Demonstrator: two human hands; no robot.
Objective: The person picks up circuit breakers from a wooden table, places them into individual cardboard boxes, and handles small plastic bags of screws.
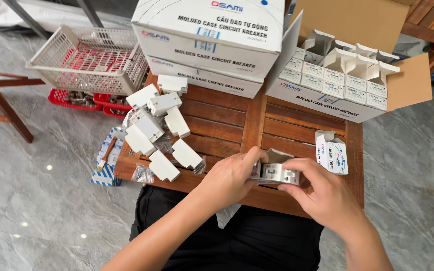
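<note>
- Both hands meet over the near edge of the wooden table (237, 125), holding a white circuit breaker (279, 173) half inside a small open carton (277, 156).
- The left hand (229, 178) has its fingers closed round the carton's left end.
- The right hand (327, 193) curls its fingers round the breaker's right end.
- On the table's left part lies a heap of loose white breakers (159, 130).
- At its far right corner stands a big open carton of small boxes (337, 80).
</note>
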